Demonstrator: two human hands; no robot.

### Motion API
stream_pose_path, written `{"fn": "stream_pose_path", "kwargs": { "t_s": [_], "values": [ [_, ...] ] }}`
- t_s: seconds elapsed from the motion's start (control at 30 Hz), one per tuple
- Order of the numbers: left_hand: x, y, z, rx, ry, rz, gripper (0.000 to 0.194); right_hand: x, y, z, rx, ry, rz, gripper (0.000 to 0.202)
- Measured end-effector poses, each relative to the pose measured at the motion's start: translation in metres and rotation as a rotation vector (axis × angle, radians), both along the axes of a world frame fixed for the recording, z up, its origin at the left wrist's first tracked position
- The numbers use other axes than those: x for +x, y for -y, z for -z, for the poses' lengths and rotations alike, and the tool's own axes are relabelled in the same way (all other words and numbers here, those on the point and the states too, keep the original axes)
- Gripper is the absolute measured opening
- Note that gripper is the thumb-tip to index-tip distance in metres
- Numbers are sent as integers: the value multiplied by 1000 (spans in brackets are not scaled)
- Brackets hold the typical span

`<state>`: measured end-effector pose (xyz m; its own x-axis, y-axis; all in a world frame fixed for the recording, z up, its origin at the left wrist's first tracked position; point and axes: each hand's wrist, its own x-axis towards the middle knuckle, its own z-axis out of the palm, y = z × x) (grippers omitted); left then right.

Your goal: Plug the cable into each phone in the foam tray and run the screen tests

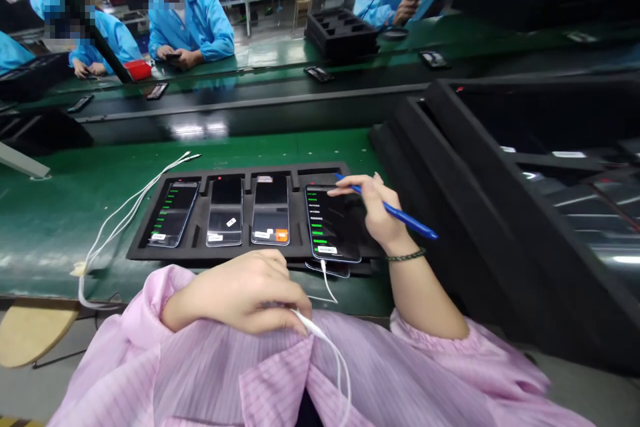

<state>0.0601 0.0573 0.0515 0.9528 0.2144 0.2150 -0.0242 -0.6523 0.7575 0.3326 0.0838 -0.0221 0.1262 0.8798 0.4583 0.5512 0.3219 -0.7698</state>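
Note:
My right hand (383, 210) is closed around a blue pen (413, 221), with a fingertip at the upper screen of a smartphone (333, 227). That phone shows green and white lines of text, and a white charging cable (327, 283) is plugged into its lower edge. In front of my body, my left hand (250, 293) pinches white earphones or a cable (320, 332); which of these I cannot tell. Three more phones lie in the black foam tray (197, 255): one with green text (175, 210), one with a dark screen (225, 210), and one with an orange sticker (270, 213).
White cables (120, 220) lie on the green bench (80, 180) to the left. Stacked black foam trays (430, 167) rise at the right. Beyond, phone parts (319, 74) rest on a conveyor (250, 100), and people in blue coats (193, 20) work opposite.

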Motion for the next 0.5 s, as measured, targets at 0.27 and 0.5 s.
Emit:
{"fn": "stream_pose_path", "kwargs": {
  "t_s": [0.27,0.5],
  "values": [
    [2,-13,18,-149,131,-24,36,3,0,10,125,53,-172,42],
    [1,-20,24,-230,203,-30,26,4,4,7,228,113,-339,37]
  ]
}}
